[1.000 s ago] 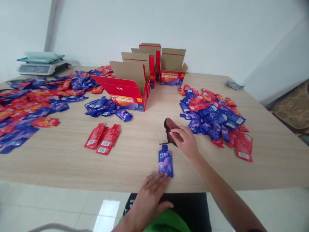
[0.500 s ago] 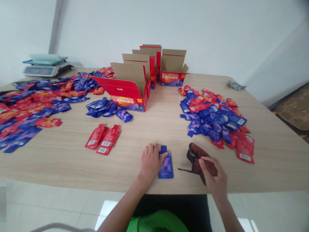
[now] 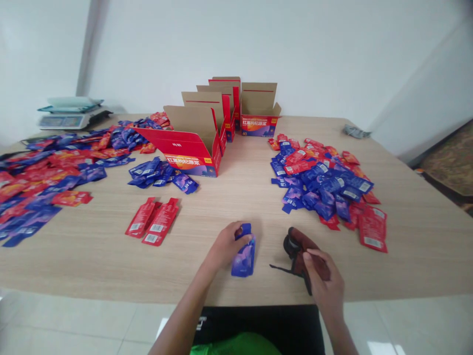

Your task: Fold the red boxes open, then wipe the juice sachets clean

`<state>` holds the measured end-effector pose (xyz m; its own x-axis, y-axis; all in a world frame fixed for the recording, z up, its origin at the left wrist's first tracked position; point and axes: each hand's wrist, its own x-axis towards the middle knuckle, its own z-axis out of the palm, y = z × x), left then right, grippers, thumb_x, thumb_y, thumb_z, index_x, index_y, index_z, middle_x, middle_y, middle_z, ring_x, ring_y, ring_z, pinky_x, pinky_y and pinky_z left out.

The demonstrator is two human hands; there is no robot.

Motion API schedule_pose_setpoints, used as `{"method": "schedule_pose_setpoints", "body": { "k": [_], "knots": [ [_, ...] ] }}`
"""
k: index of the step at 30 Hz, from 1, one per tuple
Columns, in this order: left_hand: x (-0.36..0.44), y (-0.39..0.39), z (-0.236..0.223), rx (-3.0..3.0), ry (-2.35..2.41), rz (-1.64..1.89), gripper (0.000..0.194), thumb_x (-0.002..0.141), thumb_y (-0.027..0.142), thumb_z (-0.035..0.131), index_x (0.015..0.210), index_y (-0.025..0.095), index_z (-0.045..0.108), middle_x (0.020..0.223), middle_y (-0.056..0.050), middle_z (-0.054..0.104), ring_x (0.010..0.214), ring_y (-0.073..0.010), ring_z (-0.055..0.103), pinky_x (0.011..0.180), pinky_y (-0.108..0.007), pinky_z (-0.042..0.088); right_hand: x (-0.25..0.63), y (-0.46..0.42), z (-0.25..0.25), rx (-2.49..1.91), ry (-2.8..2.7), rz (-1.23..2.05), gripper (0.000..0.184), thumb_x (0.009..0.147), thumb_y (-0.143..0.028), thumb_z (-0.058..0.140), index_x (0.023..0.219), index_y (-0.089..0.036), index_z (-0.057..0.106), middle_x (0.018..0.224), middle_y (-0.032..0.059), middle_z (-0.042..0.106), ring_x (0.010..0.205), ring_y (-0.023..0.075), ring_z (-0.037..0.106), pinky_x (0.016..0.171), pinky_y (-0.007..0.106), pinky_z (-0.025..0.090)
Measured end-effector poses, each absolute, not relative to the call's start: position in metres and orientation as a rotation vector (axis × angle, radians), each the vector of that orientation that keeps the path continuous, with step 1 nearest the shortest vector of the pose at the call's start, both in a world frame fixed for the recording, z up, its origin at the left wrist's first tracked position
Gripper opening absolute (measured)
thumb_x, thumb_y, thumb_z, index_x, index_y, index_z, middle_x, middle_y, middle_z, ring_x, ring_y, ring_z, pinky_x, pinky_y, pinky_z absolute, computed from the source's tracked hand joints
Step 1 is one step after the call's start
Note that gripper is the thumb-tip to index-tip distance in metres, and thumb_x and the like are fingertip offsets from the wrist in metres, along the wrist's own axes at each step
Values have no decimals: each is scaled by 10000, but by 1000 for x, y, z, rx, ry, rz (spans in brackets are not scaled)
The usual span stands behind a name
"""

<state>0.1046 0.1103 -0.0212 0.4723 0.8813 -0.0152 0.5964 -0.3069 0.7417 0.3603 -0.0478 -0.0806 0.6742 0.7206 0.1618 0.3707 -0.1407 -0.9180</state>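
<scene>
My left hand [image 3: 228, 245] pinches a blue pouch [image 3: 243, 259] by its upper left side, thumb across the front. The pouch leans a little, close to the table's front edge. To its right, my right hand [image 3: 327, 273] is closed around a dark red and black hand tool [image 3: 314, 254] with a thin black strip sticking out to the left; its exact kind is unclear. A few red pouches [image 3: 160, 222] lie left of my left hand. Beyond my right hand spreads a mixed pile of blue and red pouches [image 3: 325, 180].
Open red cardboard boxes [image 3: 192, 160] stand at the back middle, with a small heap of blue pouches [image 3: 151, 171] beside the nearest. A large spread of pouches [image 3: 62, 167] covers the left side. Behind it sits a scale [image 3: 68, 120]. Crumpled grey material [image 3: 356, 131] lies far right.
My right hand has carried the dark red tool from above the blue pouch toward me and to the right. My left hand moved up the pouch, took hold of it and shifted it slightly left.
</scene>
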Motion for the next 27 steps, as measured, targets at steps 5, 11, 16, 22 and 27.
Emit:
{"method": "schedule_pose_setpoints", "body": {
  "k": [5, 11, 16, 22, 27],
  "knots": [
    [91, 87, 22, 1974, 882, 931, 57, 960, 216, 700, 954, 220, 756, 982, -47, 670, 985, -208, 644, 885, -333, 479, 360, -49, -78, -1748, -888, 376, 393, 873, -581, 740, 1047, -229, 754, 1084, 70, 753, 1016, 270, 699, 954, 408, 525],
    [66, 55, -4, 2456, 862, 607, 286, 907, 38, 698, 1022, 292, 760, 1142, 0, 722, 1231, -224, 608, 1068, -414, 360, 359, -47, -75, -1736, -897, 354, 392, 867, -588, 744, 1021, -228, 760, 1045, 70, 761, 968, 264, 713, 924, 400, 542],
    [50, 21, -31, 2669, 882, 403, 369, 983, 279, 726, 1344, 314, 659, 1451, -30, 637, 1423, -262, 503, 1178, -483, 332, 360, -49, -77, -1743, -902, 356, 384, 869, -584, 746, 1028, -235, 761, 1045, 69, 769, 980, 269, 718, 926, 403, 543],
    [47, -18, -55, 2843, 924, 538, 352, 1039, 327, 640, 1376, 225, 648, 1471, -98, 624, 1372, -283, 564, 1117, -473, 483, 363, -31, -51, -1705, -895, 314, 351, 887, -538, 752, 1049, -226, 752, 1025, 70, 770, 957, 263, 721, 896, 400, 548],
    [50, -24, -73, 2900, 860, 564, 350, 1057, 308, 606, 1381, 181, 639, 1495, -118, 612, 1391, -283, 571, 1102, -455, 539, 328, 9, -11, -1405, -1342, 171, 157, 944, -364, 735, 1065, -265, 734, 1085, 59, 727, 1017, 237, 694, 904, 374, 560]
  ]
}}
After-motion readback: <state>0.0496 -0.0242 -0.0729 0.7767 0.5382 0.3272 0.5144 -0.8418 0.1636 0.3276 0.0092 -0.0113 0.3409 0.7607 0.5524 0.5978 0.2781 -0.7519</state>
